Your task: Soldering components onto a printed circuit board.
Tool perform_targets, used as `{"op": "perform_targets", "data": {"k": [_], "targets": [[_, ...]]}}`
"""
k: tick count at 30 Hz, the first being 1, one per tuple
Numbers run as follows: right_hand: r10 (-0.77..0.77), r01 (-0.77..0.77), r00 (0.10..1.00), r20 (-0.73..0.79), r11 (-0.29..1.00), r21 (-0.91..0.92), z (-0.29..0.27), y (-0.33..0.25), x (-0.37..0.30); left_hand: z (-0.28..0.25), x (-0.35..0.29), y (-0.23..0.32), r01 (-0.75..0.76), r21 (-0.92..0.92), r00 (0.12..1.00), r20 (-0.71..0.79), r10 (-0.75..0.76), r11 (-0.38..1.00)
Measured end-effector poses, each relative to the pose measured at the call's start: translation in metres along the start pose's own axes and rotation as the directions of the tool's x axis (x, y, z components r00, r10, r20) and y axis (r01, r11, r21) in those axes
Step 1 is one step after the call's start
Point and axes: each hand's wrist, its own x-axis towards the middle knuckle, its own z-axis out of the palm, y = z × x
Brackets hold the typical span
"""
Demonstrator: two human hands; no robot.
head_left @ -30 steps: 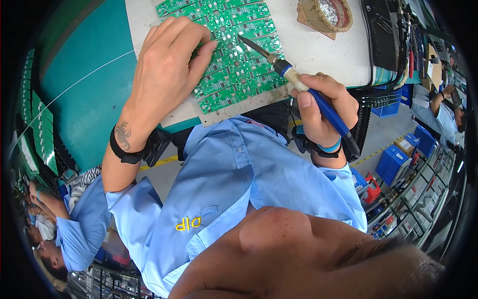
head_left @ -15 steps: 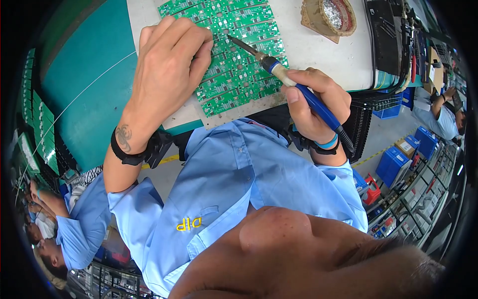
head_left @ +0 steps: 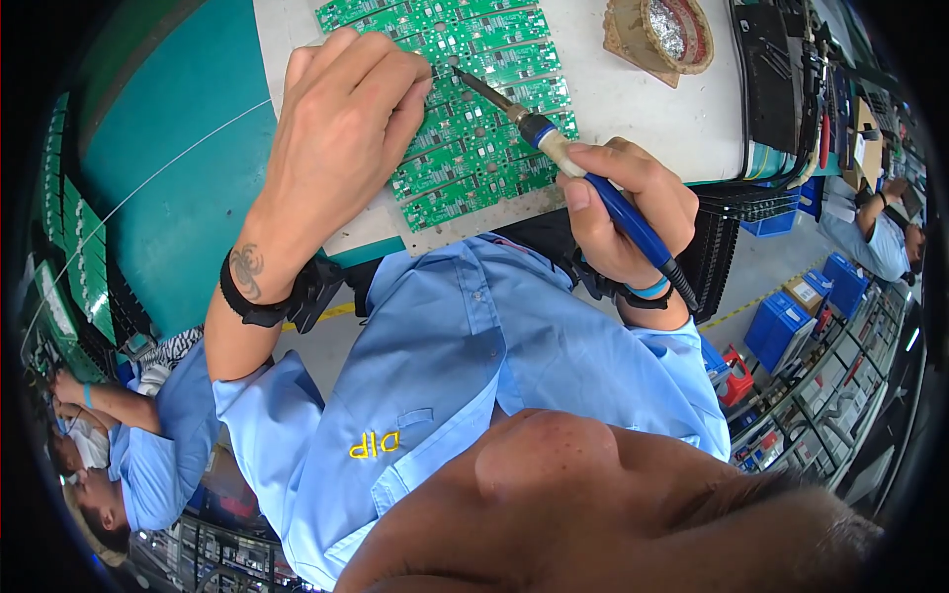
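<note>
My right hand (head_left: 633, 203) is wrapped around the blue and cream handle of a soldering iron (head_left: 621, 210). The iron's dark tip rests on or just above a panel of green circuit boards (head_left: 494, 124) at the top centre. My left hand (head_left: 346, 124) lies over the panel's left part, thumb and fingertips pinched close to the iron tip. A thin solder wire (head_left: 203, 138) runs in from the left to this hand, and a short end seems to stick out from the fingertips. Whether tip and wire touch is too small to tell.
On the white board (head_left: 643, 124) at the upper right stands a round cup (head_left: 682, 35) of silvery scraps. Dark racks and cables (head_left: 781, 99) line its right edge. A teal mat (head_left: 178, 178) covers the left. Co-workers in blue sit at far left and far right.
My left hand and the circuit board panel have shifted slightly to the right. The soldering iron stays almost where it was. At the far left, a co-worker's arm has moved.
</note>
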Motion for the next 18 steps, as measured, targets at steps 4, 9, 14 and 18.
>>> {"op": "perform_targets", "data": {"k": [4,9,14,18], "targets": [[-0.004,0.004,1.0,-0.002,1.0,0.0,0.0009,-0.0003,-0.0007,0.003,0.0004,0.0,-0.012,-0.013,1.0,-0.026,0.012,1.0],[-0.01,0.01,1.0,-0.005,1.0,-0.008,0.002,-0.0022,-0.0029,0.0042,-0.0006,0.0003,-0.018,-0.025,0.999,-0.029,0.018,1.0],[-0.033,0.033,0.999,-0.013,0.999,-0.001,0.0015,-0.0006,-0.0039,0.0062,0.0005,0.001,-0.021,-0.029,0.999,-0.027,0.02,0.999],[-0.07,0.071,0.997,0.039,0.997,-0.033,-0.0013,-0.0015,-0.0026,0.0072,0.0008,0.0014,-0.02,-0.03,0.999,-0.03,0.019,0.999]]}}
